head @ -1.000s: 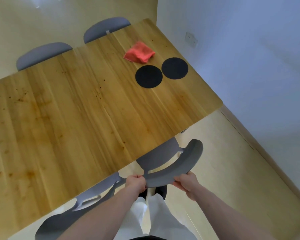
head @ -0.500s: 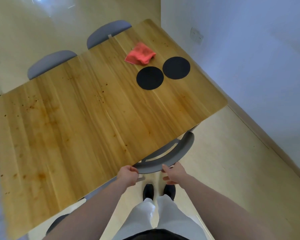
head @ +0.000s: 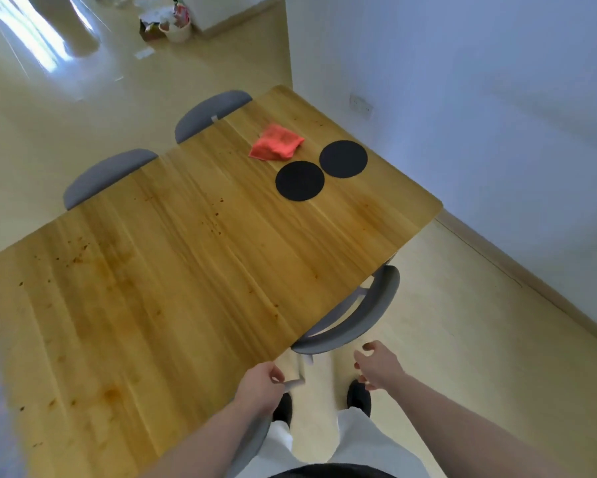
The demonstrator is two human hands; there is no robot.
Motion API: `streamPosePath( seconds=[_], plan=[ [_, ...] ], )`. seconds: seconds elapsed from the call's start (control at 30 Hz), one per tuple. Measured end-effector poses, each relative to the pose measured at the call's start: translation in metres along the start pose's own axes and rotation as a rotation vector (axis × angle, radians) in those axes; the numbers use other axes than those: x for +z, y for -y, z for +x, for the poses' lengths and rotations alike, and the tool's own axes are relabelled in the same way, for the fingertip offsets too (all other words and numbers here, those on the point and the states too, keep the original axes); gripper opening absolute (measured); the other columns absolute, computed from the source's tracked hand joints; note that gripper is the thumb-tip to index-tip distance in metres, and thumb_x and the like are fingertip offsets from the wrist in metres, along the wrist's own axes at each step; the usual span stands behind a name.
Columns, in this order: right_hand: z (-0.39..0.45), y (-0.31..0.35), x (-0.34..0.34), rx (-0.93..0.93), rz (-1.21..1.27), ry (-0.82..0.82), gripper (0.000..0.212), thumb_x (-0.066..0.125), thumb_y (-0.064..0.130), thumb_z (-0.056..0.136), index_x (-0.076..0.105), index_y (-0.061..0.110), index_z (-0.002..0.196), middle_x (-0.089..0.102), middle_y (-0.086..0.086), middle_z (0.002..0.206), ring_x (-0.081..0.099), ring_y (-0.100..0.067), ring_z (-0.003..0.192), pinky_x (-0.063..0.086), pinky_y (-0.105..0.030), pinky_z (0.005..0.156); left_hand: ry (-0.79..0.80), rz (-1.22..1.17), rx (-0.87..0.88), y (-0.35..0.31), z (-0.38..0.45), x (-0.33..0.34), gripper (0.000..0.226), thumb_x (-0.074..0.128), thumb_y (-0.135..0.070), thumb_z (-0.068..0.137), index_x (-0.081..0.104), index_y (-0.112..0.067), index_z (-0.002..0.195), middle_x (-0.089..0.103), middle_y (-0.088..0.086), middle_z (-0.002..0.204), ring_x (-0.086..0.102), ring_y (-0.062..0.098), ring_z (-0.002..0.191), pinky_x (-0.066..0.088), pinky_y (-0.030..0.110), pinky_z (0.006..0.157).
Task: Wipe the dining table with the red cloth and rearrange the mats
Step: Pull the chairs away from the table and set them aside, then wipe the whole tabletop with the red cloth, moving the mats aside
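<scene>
A folded red cloth (head: 276, 143) lies at the far right end of the wooden dining table (head: 173, 270). Two round black mats lie beside it, one nearer me (head: 300, 181) and one closer to the wall (head: 343, 159), their edges almost touching. Brown stains speckle the tabletop. My left hand (head: 261, 384) hovers at the near table edge with loosely curled fingers, holding nothing. My right hand (head: 376, 365) hangs just off the grey chair back (head: 355, 319), fingers relaxed and holding nothing.
The grey chair is pushed in under the near edge. Two more grey chairs (head: 109, 175) (head: 209, 110) stand at the far side. A white wall (head: 480, 115) runs along the right. Clutter and a bucket (head: 176, 27) sit on the floor far back.
Both hands pushed the grey chair in under the table and have let go of its back. The view has tilted up to show more of the room.
</scene>
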State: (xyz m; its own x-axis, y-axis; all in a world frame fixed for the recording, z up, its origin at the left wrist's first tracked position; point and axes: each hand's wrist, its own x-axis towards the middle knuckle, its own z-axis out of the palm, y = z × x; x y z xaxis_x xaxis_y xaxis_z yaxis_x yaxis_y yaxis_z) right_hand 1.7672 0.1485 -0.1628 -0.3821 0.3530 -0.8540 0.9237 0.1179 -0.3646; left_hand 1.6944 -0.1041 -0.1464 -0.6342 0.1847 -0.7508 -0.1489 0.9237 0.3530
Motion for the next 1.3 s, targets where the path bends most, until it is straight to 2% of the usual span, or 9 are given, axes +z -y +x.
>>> streamPosePath(
  seconds=[0.13, 0.27, 0.4, 0.6, 0.7, 0.77, 1.03, 1.17, 1.3],
  plan=[
    [-0.041, -0.018, 0.048, 0.056, 0.1, -0.063, 0.044, 0.055, 0.032, 0.096, 0.047, 0.018, 0.137, 0.066, -0.009, 0.109, 0.074, -0.022, 0.078, 0.064, -0.037, 0.073, 0.018, 0.048, 0.091, 0.037, 0.004, -0.027, 0.01, 0.062, -0.022, 0.092, 0.066, -0.028, 0.098, 0.069, -0.008, 0.105, 0.064, 0.01, 0.097, 0.054, 0.026, 0.089],
    [-0.084, -0.033, 0.095, 0.049, 0.16, -0.054, 0.044, 0.057, 0.029, 0.094, 0.048, 0.018, 0.136, 0.066, -0.005, 0.093, 0.071, -0.023, 0.071, 0.06, -0.031, 0.063, -0.012, 0.036, 0.173, 0.067, 0.005, -0.046, 0.015, 0.062, -0.018, 0.096, 0.065, -0.032, 0.093, 0.067, -0.014, 0.098, 0.063, 0.005, 0.091, 0.047, 0.018, 0.077],
    [-0.112, -0.051, 0.127, -0.02, 0.137, -0.035, 0.048, 0.059, 0.036, 0.093, 0.046, 0.021, 0.137, 0.066, 0.001, 0.107, 0.074, -0.021, 0.081, 0.061, -0.035, 0.077, -0.041, -0.019, 0.211, 0.09, -0.004, -0.05, 0.015, 0.063, -0.016, 0.096, 0.067, -0.03, 0.093, 0.068, -0.013, 0.096, 0.064, 0.007, 0.091, 0.05, 0.021, 0.077],
    [-0.162, -0.065, 0.14, -0.127, 0.16, -0.124, 0.042, 0.057, 0.031, 0.094, 0.049, 0.021, 0.134, 0.066, 0.007, 0.099, 0.071, -0.019, 0.076, 0.054, -0.03, 0.067, -0.04, -0.035, 0.325, 0.107, -0.044, -0.041, 0.014, 0.061, -0.013, 0.098, 0.067, -0.024, 0.093, 0.068, -0.011, 0.095, 0.064, 0.01, 0.093, 0.048, 0.019, 0.079],
    [-0.182, -0.078, 0.152, -0.156, 0.187, -0.153, 0.04, 0.058, 0.032, 0.094, 0.051, 0.024, 0.132, 0.065, 0.004, 0.111, 0.071, -0.02, 0.075, 0.05, -0.026, 0.059, -0.061, -0.049, 0.355, 0.124, -0.066, -0.034, 0.014, 0.06, -0.013, 0.098, 0.067, -0.024, 0.095, 0.07, -0.009, 0.097, 0.065, 0.007, 0.093, 0.052, 0.021, 0.082],
    [-0.194, -0.087, 0.163, -0.186, 0.194, -0.152, 0.038, 0.058, 0.033, 0.093, 0.052, 0.026, 0.13, 0.065, 0.005, 0.112, 0.073, -0.022, 0.079, 0.049, -0.026, 0.058, -0.086, -0.059, 0.359, 0.136, -0.081, -0.031, 0.014, 0.059, -0.013, 0.098, 0.068, -0.023, 0.096, 0.069, -0.009, 0.097, 0.064, 0.005, 0.091, 0.05, 0.018, 0.077],
    [-0.241, -0.146, 0.258, -0.246, -0.001, -0.082, 0.044, 0.058, 0.041, 0.094, 0.049, 0.028, 0.135, 0.061, 0.008, 0.121, 0.067, -0.015, 0.093, 0.053, -0.026, 0.076, -0.124, -0.015, 0.359, 0.244, -0.153, -0.022, 0.018, 0.056, -0.015, 0.099, 0.066, -0.029, 0.095, 0.067, -0.01, 0.1, 0.063, 0.006, 0.091, 0.047, 0.02, 0.071],
    [-0.272, -0.135, 0.302, -0.309, -0.1, -0.096, 0.044, 0.057, 0.04, 0.097, 0.048, 0.028, 0.138, 0.056, 0.01, 0.126, 0.059, -0.014, 0.102, 0.045, -0.022, 0.079, -0.159, -0.012, 0.34, 0.307, -0.174, -0.042, 0.017, 0.059, -0.016, 0.099, 0.065, -0.03, 0.095, 0.068, -0.012, 0.102, 0.064, 0.005, 0.094, 0.054, 0.025, 0.084],
    [-0.295, -0.108, 0.341, -0.364, -0.124, -0.143, 0.043, 0.056, 0.04, 0.098, 0.049, 0.03, 0.139, 0.055, 0.012, 0.129, 0.06, -0.012, 0.106, 0.048, -0.024, 0.082, -0.185, -0.005, 0.338, 0.359, -0.184, -0.074, 0.015, 0.061, -0.017, 0.099, 0.065, -0.031, 0.093, 0.068, -0.011, 0.101, 0.065, 0.006, 0.091, 0.054, 0.026, 0.079]
  ],
)
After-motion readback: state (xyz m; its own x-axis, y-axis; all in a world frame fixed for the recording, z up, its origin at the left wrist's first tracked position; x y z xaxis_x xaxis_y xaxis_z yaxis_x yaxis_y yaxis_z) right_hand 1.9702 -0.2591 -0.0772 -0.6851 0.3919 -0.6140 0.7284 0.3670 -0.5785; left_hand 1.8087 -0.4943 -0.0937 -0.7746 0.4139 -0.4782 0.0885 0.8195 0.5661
